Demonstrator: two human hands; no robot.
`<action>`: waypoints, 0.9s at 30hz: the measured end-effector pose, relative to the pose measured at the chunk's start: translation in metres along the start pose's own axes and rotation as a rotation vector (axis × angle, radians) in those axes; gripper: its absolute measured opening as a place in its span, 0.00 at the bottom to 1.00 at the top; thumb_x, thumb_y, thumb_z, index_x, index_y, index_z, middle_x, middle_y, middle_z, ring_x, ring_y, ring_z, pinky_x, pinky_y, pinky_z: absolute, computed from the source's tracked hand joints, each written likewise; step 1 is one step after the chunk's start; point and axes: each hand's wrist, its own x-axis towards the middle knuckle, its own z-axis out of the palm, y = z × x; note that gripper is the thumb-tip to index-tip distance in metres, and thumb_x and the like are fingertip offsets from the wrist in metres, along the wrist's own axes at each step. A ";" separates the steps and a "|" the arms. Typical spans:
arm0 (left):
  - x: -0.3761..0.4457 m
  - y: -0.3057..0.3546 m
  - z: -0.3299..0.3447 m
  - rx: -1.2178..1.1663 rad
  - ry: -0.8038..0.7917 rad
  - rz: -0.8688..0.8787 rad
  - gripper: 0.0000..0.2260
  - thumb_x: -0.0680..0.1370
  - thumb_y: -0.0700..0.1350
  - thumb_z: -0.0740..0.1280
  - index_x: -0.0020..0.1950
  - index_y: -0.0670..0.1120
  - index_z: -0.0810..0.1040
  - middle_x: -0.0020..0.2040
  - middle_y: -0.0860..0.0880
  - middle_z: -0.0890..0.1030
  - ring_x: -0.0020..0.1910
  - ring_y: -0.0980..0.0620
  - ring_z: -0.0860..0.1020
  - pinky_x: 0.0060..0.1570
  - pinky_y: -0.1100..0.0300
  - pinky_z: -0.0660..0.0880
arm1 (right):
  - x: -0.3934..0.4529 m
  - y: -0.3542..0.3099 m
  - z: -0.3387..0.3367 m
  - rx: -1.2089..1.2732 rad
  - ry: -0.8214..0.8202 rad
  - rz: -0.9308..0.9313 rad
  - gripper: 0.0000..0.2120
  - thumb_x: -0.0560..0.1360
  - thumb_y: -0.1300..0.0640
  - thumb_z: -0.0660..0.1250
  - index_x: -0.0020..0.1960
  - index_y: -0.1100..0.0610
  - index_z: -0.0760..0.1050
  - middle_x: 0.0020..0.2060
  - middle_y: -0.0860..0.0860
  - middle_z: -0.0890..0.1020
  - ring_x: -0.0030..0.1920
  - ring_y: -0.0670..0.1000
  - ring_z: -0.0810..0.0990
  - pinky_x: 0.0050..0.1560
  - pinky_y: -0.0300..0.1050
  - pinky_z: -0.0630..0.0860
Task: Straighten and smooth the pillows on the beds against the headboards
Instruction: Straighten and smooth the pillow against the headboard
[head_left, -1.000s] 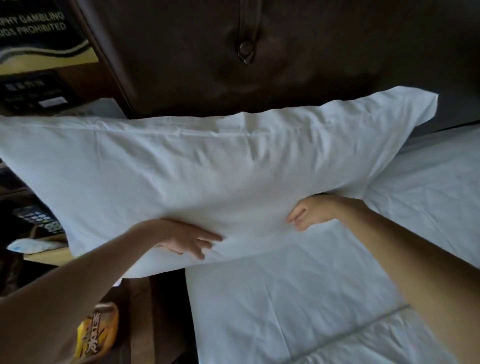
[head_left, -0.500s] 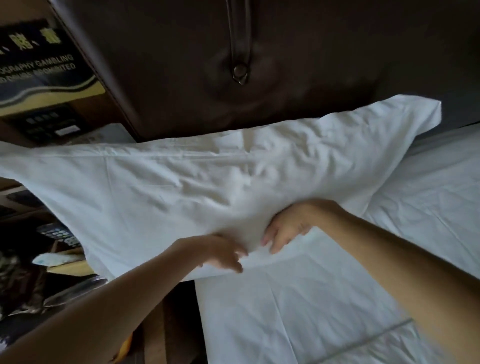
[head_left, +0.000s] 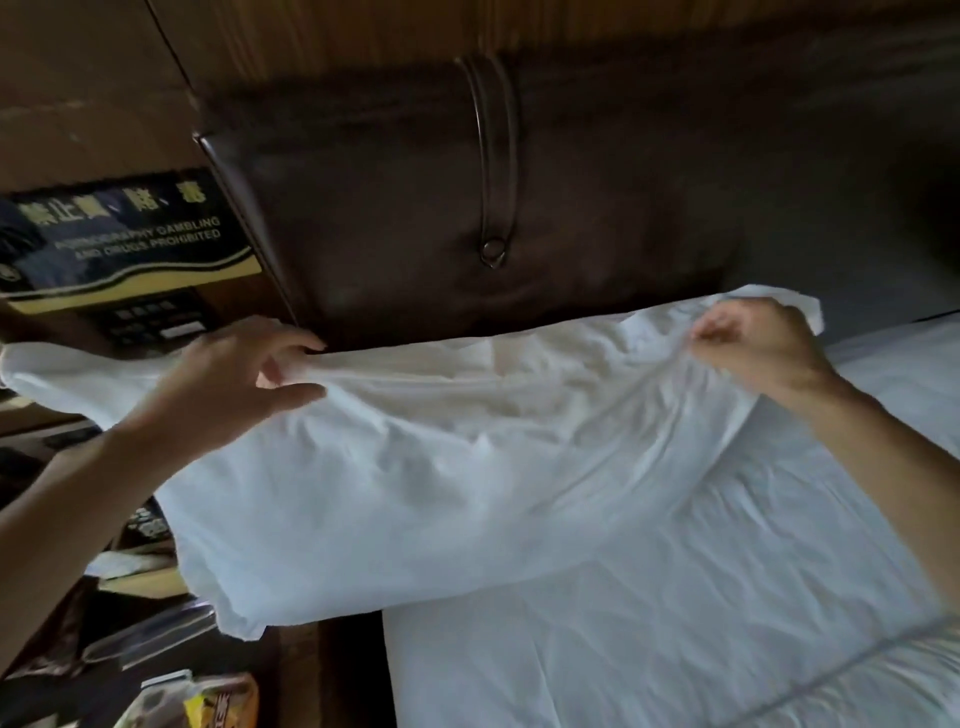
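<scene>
Head view: my left hand (head_left: 234, 379) pinches the top edge of the white pillow (head_left: 441, 467) between thumb and fingers, near its left end. My right hand (head_left: 753, 348) has its fingers curled into the fabric at the pillow's top right corner, gripping it. The pillow spans between both hands and sags below them, its top edge just under the dark padded headboard (head_left: 415, 208). Its right part lies on the white bed sheet (head_left: 675, 623), below my right forearm; its lower left corner overhangs the bed edge, below my left forearm. A sign with printed text (head_left: 119, 239) stands beyond my left hand, left of the headboard. Bedside clutter under my left arm is too dark to identify.
</scene>
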 end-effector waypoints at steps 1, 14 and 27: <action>0.003 -0.004 0.004 0.084 -0.022 0.009 0.20 0.70 0.49 0.78 0.61 0.53 0.80 0.53 0.51 0.79 0.46 0.53 0.80 0.47 0.56 0.74 | 0.005 0.002 -0.003 -0.040 0.015 -0.036 0.14 0.69 0.58 0.77 0.54 0.52 0.82 0.54 0.54 0.83 0.47 0.50 0.82 0.51 0.41 0.76; 0.004 -0.009 0.019 0.076 0.149 -0.189 0.05 0.73 0.50 0.75 0.43 0.49 0.85 0.43 0.47 0.84 0.47 0.39 0.79 0.40 0.52 0.70 | 0.046 0.017 -0.010 -0.240 0.141 0.009 0.07 0.75 0.56 0.74 0.43 0.61 0.82 0.36 0.61 0.80 0.40 0.60 0.76 0.43 0.45 0.64; 0.002 0.012 0.066 0.185 0.434 -0.094 0.02 0.78 0.42 0.70 0.49 0.46 0.82 0.47 0.46 0.81 0.49 0.39 0.78 0.40 0.52 0.69 | 0.010 0.025 0.028 -0.255 0.306 -0.004 0.14 0.78 0.57 0.61 0.59 0.60 0.79 0.59 0.62 0.81 0.58 0.67 0.77 0.57 0.60 0.76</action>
